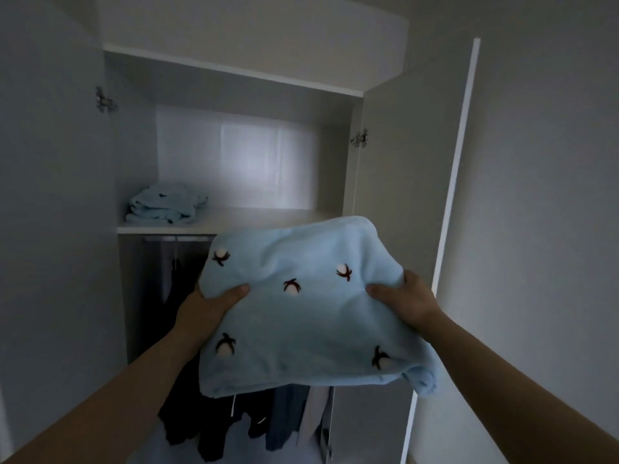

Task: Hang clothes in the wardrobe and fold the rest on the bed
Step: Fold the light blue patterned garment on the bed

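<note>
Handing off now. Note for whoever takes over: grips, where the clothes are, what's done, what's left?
Hands: left grip holds the blue fold at its left edge, thumb on top; right grip does the same at the right edge.
Where: the fold is in the air before the open wardrobe, near the shelf. A blue pile lies on the shelf's left. Dark clothes hang below.
Done: some clothes hung, one pile shelved.
Left: probably set this fold on the shelf. The bed is out of view.

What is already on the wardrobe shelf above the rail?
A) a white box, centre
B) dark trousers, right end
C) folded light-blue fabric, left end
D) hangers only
C: a folded light-blue bundle with small dark marks lies at the left end of the shelf.
</note>
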Tool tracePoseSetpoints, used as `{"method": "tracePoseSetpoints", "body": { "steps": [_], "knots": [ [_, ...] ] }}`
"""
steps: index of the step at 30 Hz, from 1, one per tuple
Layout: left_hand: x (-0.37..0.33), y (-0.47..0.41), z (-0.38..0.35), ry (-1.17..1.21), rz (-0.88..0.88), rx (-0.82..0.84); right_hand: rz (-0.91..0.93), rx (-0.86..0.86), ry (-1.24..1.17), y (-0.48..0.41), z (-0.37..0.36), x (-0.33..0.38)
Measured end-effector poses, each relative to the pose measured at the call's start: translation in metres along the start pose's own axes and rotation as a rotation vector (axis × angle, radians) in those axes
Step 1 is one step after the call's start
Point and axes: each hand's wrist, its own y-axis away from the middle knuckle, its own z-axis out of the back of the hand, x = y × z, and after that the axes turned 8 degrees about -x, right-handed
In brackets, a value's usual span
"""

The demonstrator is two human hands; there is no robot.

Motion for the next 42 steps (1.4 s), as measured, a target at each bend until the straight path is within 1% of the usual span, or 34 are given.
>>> {"method": "tracePoseSetpoints", "body": {
  "steps": [3,6,8,12,14,18,28,32,35,39,40,42],
  "knots": [
    [0.005,-0.054,-0.025,-0.01,0.0,-0.005,0.024,0.008,-0.024,-0.063,-0.028,-0.006],
    [0.006,-0.106,-0.047,-0.032,-0.021,-0.07,0.056,0.05,-0.053,-0.13,-0.058,-0.003],
    [0.002,-0.142,-0.055,-0.073,-0.031,-0.147,0.097,0.101,-0.055,-0.177,-0.081,0.008],
    [-0.012,-0.199,-0.062,-0.128,-0.094,-0.184,0.185,0.139,-0.076,-0.249,-0.121,0.036],
    [-0.013,-0.23,-0.063,-0.12,-0.129,-0.21,0.222,0.169,-0.09,-0.28,-0.145,0.048],
    [-0.009,-0.287,-0.059,-0.125,-0.12,-0.285,0.275,0.186,-0.097,-0.332,-0.191,0.063],
    [-0.027,-0.422,-0.047,-0.133,-0.155,-0.332,0.341,0.25,-0.067,-0.453,-0.296,0.122],
    [-0.014,-0.454,-0.047,-0.119,-0.091,-0.379,0.436,0.267,0.029,-0.499,-0.336,0.138],
    [-0.007,-0.47,-0.046,-0.012,0.008,-0.434,0.483,0.306,0.041,-0.529,-0.373,0.147],
    [0.001,-0.486,-0.053,0.146,0.075,-0.422,0.486,0.348,0.076,-0.556,-0.421,0.147],
    [0.004,-0.49,-0.055,0.149,0.08,-0.434,0.487,0.328,0.062,-0.56,-0.428,0.146],
    [0.012,-0.501,-0.058,0.08,0.096,-0.486,0.495,0.288,0.015,-0.563,-0.436,0.148]
  ]
}}
